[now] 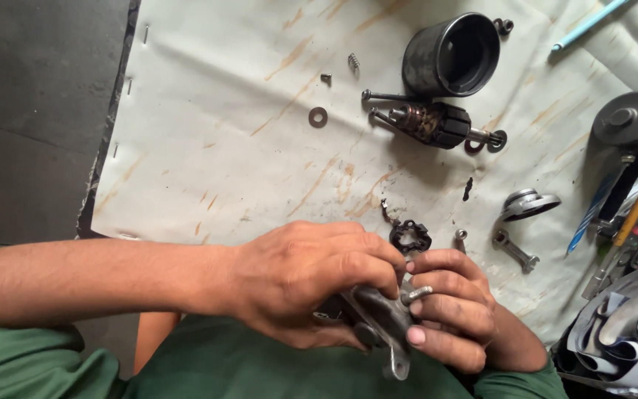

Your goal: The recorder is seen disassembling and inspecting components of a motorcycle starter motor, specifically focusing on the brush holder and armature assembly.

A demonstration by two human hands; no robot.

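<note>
- Head view: the left hand wraps over the top of a dark grey metal housing, fingers curled shut around it, the forearm reaching in from the left edge above a green garment.
- The right hand closes on the same housing from the right, its grip pinching a short silver pin that stands against the part; the housing's lug pokes out below both hands.
- The housing is held over the person's lap, at the near edge of a stained white sheet that covers the tabletop.
- Just beyond the knuckles lies a small black toothed ring, with a short bolt and a small forked lever to its right.
- Farther up the sheet lie a wound armature on its shaft, a long bolt beside it, and a black cylindrical casing lying on its side with its open mouth towards the camera.
- A flat washer, a tiny screw and a small spring lie well apart to the left of the casing.
- A round metal cap rests at right, near a clutter of tools at the frame's edge.
</note>
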